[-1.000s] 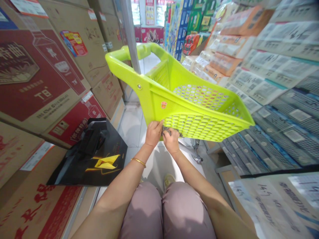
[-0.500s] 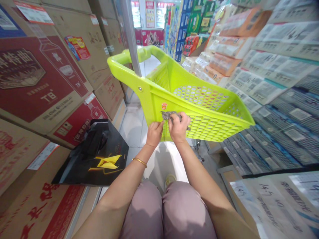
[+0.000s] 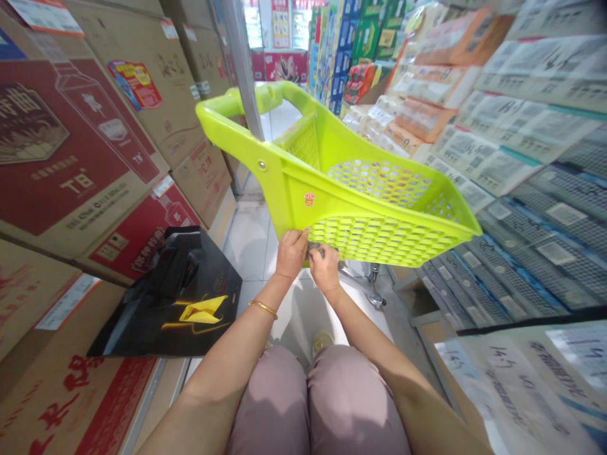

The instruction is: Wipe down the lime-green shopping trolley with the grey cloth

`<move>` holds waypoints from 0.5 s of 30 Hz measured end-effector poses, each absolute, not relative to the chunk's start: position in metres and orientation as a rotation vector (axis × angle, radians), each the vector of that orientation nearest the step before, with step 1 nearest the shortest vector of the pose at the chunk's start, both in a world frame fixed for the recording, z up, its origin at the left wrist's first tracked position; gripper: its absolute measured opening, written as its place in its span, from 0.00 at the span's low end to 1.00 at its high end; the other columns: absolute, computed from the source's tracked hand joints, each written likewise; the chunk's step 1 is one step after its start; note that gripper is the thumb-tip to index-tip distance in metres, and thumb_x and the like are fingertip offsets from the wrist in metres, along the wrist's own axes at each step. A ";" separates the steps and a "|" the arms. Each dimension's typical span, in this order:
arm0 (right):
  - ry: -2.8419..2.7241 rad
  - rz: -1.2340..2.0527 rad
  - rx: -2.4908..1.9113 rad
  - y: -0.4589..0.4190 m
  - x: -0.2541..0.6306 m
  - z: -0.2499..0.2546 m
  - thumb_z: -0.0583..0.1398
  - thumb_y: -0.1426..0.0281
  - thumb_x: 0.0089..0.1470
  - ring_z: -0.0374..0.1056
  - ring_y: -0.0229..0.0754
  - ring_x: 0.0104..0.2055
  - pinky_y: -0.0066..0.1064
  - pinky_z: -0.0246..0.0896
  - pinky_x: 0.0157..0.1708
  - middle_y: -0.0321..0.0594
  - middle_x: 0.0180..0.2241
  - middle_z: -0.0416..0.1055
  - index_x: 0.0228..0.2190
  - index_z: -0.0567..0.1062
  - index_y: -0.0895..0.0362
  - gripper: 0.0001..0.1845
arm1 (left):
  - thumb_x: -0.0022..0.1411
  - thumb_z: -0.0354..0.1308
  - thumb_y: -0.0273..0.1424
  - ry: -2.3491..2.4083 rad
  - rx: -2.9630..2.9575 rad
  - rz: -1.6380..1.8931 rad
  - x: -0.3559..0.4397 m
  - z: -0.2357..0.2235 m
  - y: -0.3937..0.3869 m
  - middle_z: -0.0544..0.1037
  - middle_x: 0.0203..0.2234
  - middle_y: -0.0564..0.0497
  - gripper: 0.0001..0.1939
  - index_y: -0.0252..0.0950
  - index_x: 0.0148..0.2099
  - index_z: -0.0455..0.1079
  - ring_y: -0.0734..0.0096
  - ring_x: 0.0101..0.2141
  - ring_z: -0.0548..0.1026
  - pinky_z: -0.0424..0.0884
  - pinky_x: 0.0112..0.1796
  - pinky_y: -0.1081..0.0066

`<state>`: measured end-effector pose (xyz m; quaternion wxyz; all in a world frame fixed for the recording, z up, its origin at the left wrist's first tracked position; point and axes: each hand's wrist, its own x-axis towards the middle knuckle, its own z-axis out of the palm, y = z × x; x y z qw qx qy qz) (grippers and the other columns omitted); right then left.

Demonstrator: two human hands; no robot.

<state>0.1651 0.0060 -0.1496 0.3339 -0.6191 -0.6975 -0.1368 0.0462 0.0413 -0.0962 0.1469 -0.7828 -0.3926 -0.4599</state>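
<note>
A lime-green plastic shopping basket [image 3: 360,208] on a wheeled frame stands tilted in a narrow shop aisle in front of me. My left hand [image 3: 291,253] grips the lower near edge of its perforated side wall. Just to the right, my right hand [image 3: 325,268] presses a small grey rag [image 3: 317,249] against the basket's bottom edge. The rag is mostly hidden between the two hands. My knees in pink trousers fill the bottom of the view.
Stacked cardboard cartons [image 3: 80,145] line the left side, with a black paper bag [image 3: 177,294] leaning on them. Packs of goods [image 3: 516,158] fill shelves on the right. A metal post [image 3: 241,69] rises behind the basket. White floor tiles [image 3: 249,237] run between.
My right hand with the rag has come down from the upper side wall, near the small sticker, to the basket's bottom edge. The left hand has stayed on the lower edge.
</note>
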 end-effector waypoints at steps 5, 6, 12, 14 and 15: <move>-1.888 -0.341 -1.612 -0.001 0.167 -0.154 0.56 0.71 0.55 0.55 0.43 0.41 0.35 0.53 0.40 0.46 0.42 0.63 0.38 0.75 0.53 0.10 | 0.69 0.43 0.31 -1.148 -2.212 -1.283 0.047 -0.094 0.039 0.69 0.25 0.51 0.15 0.35 0.47 0.70 0.70 0.29 0.66 0.62 0.30 0.69; -1.876 -0.369 -1.599 -0.001 0.168 -0.151 0.56 0.71 0.55 0.55 0.43 0.40 0.35 0.53 0.40 0.45 0.41 0.63 0.38 0.75 0.53 0.10 | 0.69 0.43 0.31 -1.141 -2.202 -1.282 0.047 -0.094 0.039 0.69 0.24 0.51 0.15 0.35 0.47 0.70 0.70 0.29 0.66 0.62 0.30 0.70; -1.554 -0.596 -1.413 0.007 0.177 -0.098 0.54 0.69 0.56 0.54 0.44 0.41 0.36 0.54 0.42 0.45 0.41 0.59 0.37 0.74 0.55 0.10 | 0.69 0.43 0.30 -1.101 -2.207 -1.294 0.047 -0.093 0.037 0.69 0.24 0.51 0.14 0.34 0.44 0.70 0.69 0.28 0.65 0.60 0.30 0.70; -1.499 -0.635 -1.378 0.011 0.178 -0.077 0.53 0.69 0.56 0.55 0.44 0.43 0.37 0.55 0.43 0.45 0.41 0.58 0.37 0.73 0.55 0.09 | 0.69 0.43 0.30 -1.104 -2.224 -1.300 0.047 -0.093 0.036 0.69 0.24 0.51 0.14 0.34 0.43 0.70 0.69 0.28 0.65 0.60 0.30 0.70; -1.487 -0.646 -1.377 0.013 0.178 -0.068 0.54 0.69 0.56 0.55 0.44 0.43 0.38 0.55 0.45 0.44 0.41 0.58 0.36 0.73 0.54 0.09 | 0.69 0.42 0.30 -1.111 -2.237 -1.298 0.046 -0.093 0.035 0.69 0.24 0.50 0.14 0.34 0.43 0.70 0.69 0.28 0.64 0.60 0.30 0.69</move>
